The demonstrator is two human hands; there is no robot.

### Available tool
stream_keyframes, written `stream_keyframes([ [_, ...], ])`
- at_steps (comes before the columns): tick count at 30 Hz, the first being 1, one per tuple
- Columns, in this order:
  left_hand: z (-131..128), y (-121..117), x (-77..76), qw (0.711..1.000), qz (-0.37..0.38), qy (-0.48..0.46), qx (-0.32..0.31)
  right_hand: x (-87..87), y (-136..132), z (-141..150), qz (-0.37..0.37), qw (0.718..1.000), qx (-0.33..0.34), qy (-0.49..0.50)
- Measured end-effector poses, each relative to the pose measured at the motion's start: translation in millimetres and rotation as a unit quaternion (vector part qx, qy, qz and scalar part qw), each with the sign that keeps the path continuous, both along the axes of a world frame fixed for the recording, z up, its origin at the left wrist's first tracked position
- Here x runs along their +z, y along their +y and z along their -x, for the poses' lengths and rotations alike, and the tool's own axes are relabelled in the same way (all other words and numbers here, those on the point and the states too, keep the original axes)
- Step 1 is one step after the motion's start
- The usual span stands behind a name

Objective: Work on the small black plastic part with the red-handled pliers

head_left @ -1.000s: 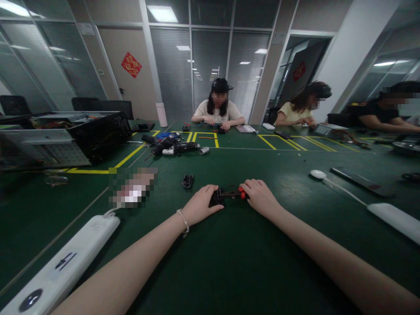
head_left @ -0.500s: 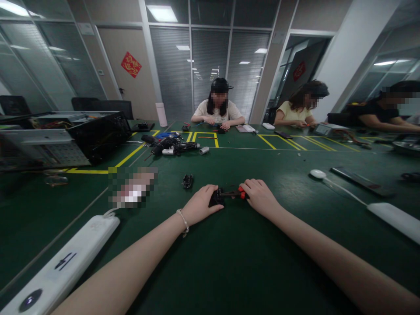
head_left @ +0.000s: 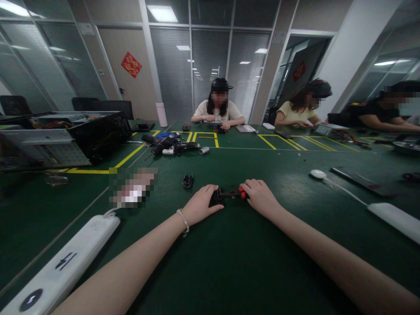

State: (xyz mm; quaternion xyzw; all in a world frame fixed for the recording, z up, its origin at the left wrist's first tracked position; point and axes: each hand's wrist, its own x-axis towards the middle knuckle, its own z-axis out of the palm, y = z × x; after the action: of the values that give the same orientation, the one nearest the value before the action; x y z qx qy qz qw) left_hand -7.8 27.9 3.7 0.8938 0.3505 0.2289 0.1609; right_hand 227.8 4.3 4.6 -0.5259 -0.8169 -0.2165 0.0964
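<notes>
My left hand grips a small black part on the green table, thumb at its near side and fingers at its far side. The part's exact kind is too small to make out. My right hand is closed around the red handles of a pair of pliers. Their dark, narrow jaws point left and reach the black part. Whether the jaws pinch anything there I cannot tell. Another small black piece lies apart, just beyond my left hand.
A white power bank with a cable lies at the left, a second white device at the right. Farther off are a pile of tools and cables and an open computer case. Several people sit across the table.
My hands, the black part and the pliers stay nearly in place. A co-worker at the right has shifted slightly.
</notes>
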Motion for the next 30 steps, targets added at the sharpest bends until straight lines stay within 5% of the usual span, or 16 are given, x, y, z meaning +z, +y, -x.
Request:
stream_keyframes([
  [30, 0.5, 1.2, -2.0, 1.0, 0.006, -0.006, 0.0, 1.9, -1.5, 0.8, -0.002, 1.0, 0.001, -0.004],
])
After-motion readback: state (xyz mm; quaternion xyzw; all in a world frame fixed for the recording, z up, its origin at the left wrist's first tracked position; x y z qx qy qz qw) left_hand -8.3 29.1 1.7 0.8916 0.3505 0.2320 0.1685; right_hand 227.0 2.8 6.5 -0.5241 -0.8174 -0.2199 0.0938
